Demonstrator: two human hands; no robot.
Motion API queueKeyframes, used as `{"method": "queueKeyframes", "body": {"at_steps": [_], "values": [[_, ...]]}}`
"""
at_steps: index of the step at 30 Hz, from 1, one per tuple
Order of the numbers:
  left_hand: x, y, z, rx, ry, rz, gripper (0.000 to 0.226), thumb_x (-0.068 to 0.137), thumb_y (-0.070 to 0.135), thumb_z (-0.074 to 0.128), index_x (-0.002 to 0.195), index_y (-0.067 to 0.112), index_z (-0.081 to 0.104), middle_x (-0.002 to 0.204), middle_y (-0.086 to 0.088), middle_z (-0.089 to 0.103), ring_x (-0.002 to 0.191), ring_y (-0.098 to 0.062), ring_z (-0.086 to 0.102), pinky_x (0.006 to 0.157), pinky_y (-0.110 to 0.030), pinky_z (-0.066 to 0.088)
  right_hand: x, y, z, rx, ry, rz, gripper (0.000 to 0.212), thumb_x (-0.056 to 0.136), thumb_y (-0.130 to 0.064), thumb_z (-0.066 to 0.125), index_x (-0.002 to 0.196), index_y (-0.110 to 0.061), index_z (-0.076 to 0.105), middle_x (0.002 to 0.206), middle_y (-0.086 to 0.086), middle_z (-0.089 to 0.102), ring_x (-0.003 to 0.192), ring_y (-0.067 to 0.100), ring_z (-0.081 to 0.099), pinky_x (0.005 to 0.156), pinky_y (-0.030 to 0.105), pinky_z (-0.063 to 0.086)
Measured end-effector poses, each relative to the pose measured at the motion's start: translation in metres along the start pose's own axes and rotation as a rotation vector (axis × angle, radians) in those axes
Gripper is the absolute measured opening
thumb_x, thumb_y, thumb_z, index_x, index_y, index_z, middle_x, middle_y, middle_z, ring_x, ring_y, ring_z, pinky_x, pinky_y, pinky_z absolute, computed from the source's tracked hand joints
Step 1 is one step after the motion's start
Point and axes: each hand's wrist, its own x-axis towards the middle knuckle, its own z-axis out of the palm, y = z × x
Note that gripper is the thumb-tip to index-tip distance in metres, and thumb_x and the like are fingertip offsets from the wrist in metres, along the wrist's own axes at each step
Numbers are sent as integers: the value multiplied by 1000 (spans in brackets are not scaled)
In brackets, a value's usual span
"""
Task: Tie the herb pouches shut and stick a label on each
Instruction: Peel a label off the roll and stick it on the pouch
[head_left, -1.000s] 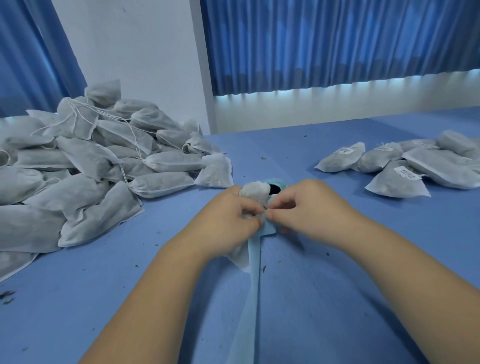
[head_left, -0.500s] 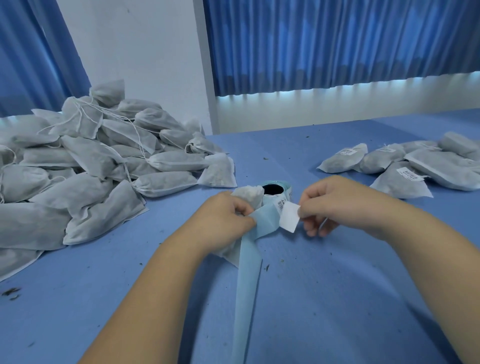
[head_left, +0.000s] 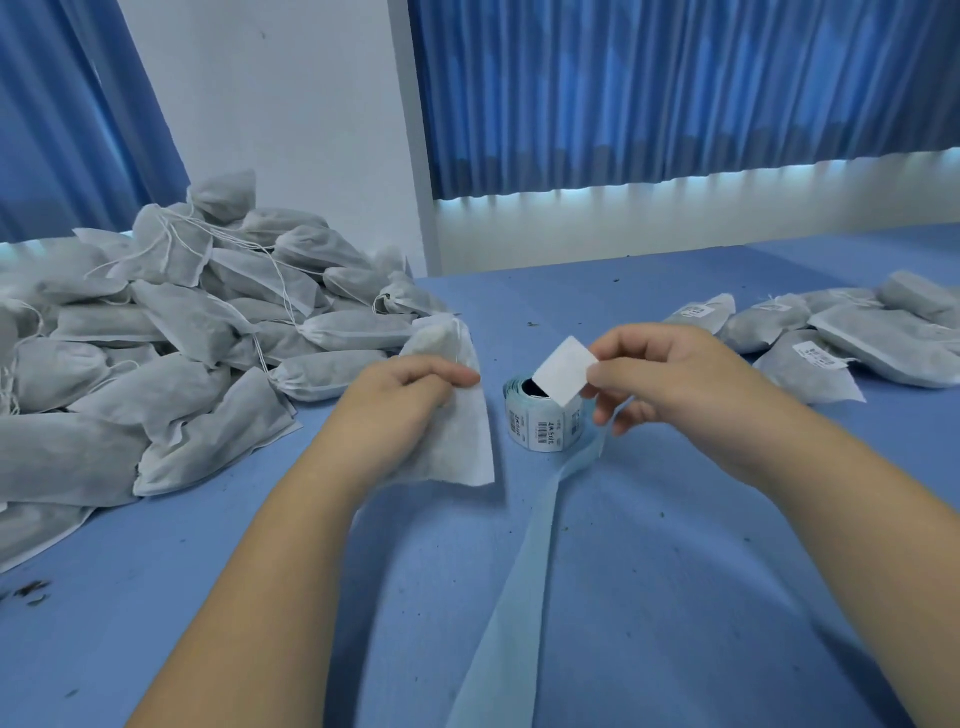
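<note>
The left grip (head_left: 395, 410) clutches a herb pouch (head_left: 460, 447) above the blue counter (head_left: 675, 571), fingers curled round its upper part. Beside it, the right grip (head_left: 670, 384) pinches a white label (head_left: 563, 369) just above the label roll (head_left: 540, 423).

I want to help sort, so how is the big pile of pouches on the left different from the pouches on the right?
The left pile is much bigger and heaped high; the right pouches are few and lie low. The right pouches carry white labels; none shows on the left pile. Both are grey-white fabric pouches on the blue table.
</note>
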Motion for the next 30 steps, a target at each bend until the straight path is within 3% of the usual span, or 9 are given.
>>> {"method": "queueKeyframes", "body": {"at_steps": [4,8,13,16,19,24,30], "values": [[-10,14,0,-232,-166,-11,29,82,13,58,90,31,79,85,7,70,76,-12,62,62,-25,50,-3,-8,3,183,12,-107,21,90,1,55,77,-11,69,74,4,68,59,17,59,54,26,48],[-16,20,6,-312,-386,13,34,69,14,59,92,31,78,94,5,71,78,-12,63,66,-21,51,-7,-15,8,319,35,-178,10,76,-10,60,79,-14,69,74,1,69,58,17,59,52,25,47],[-19,22,12,-430,-556,47,40,75,5,57,107,23,74,106,-1,71,88,-14,67,74,-23,54,-15,-15,20,4,188,-391,13,81,-15,61,78,-26,69,68,-12,64,59,22,56,55,30,45],[-22,24,13,-498,-632,40,43,75,1,55,106,24,75,102,-1,72,86,-14,68,70,-22,55,-16,-12,25,-241,224,-561,16,82,-12,59,83,-23,70,77,-12,61,62,13,54,60,19,42],[-23,24,12,-526,-671,23,45,74,-1,54,103,24,76,102,-2,72,86,-14,69,70,-23,55,-17,-9,27,-386,261,-682,17,83,-6,61,87,-17,73,80,-8,57,63,15,53,60,16,41],[-24,24,10,-532,-725,2,48,77,-1,52,122,10,65,115,-11,67,92,-21,67,87,-37,53,-16,-4,28,-489,241,-741,19,83,-7,63,92,-18,76,78,-4,54,59,4,46,60,12,35],[-21,23,4,-596,-697,14,51,77,1,50,125,12,64,118,-15,67,96,-23,67,81,-29,55,-16,-5,23,-477,114,-694,17,86,-10,67,93,-22,77,83,-7,52,60,5,45,62,11,34]]}}
